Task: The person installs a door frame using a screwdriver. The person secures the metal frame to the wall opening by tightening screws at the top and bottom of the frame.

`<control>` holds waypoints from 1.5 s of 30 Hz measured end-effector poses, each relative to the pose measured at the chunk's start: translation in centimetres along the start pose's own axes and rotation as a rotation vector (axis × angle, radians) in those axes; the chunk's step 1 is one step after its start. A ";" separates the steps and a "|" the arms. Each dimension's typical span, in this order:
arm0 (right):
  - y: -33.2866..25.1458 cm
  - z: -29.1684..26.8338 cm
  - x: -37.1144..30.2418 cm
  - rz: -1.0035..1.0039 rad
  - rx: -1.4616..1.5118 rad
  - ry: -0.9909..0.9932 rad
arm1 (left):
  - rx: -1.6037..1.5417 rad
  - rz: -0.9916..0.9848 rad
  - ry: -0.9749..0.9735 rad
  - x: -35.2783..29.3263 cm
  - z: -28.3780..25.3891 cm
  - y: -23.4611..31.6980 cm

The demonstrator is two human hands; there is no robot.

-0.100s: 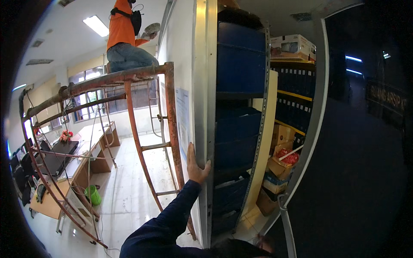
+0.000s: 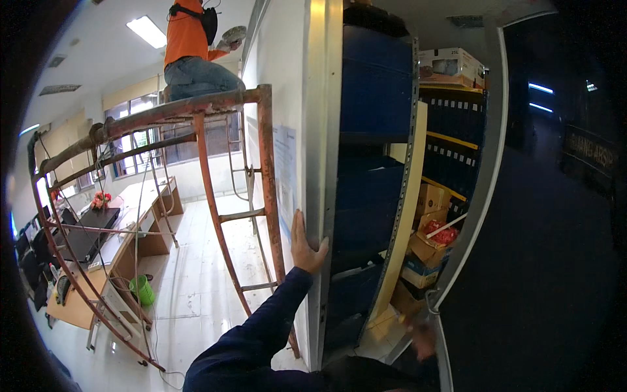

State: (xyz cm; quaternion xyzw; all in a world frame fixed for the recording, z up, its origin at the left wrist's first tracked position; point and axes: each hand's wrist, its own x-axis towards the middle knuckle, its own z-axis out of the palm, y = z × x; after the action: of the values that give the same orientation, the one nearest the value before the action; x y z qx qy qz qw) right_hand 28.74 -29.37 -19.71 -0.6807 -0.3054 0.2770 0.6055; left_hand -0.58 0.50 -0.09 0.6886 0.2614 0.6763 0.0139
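My left hand [image 2: 308,253] presses against the end of the white wall [image 2: 286,91], its fingers pointing up and its thumb on the silvery metal edge strip [image 2: 320,150]. Its palm is empty, the fingers stretched out. Low on the right, my right hand [image 2: 422,338] is near the grey edge of the dark door [image 2: 529,274]. A metal handle [image 2: 432,302] sits on that edge just above it. Motion smears its fingers, so I cannot make out whether they touch anything.
Left of the wall stands a rusty scaffold [image 2: 266,157], with a person in orange [image 2: 186,39] kneeling on top holding a trowel-like tool. Beyond are desks [image 2: 134,228] and a green bin [image 2: 142,290]. Through the doorway, shelves hold blue boxes [image 2: 375,85] and cartons [image 2: 428,261].
My right hand has risen and come further into view beside the door edge. My left hand stays on the wall; the whole view has shifted slightly.
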 end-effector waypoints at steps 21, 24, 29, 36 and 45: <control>-75.9 12.3 -5.1 -1.531 -0.379 0.185 | -0.145 0.015 -0.050 0.2 0.4 -0.8; -77.6 13.3 -3.9 -1.569 -0.462 0.317 | -0.138 0.006 -0.060 0.0 0.2 -1.0; -79.0 13.0 -3.4 -1.503 -0.395 0.255 | -0.176 0.024 -0.047 0.2 0.3 -0.9; -78.9 13.9 -2.6 -1.481 -0.433 0.379 | -0.160 0.018 -0.065 0.1 0.4 -0.9; -66.5 17.9 -7.7 -1.284 -0.513 -0.088 | -0.249 0.002 -0.011 2.5 -2.8 1.5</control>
State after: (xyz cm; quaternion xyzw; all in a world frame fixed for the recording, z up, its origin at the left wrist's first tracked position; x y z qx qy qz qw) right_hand 4.99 -18.11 44.40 -0.4748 -0.7281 -0.1900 0.4564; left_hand -2.82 -0.75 2.97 0.6854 0.1746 0.6998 0.1001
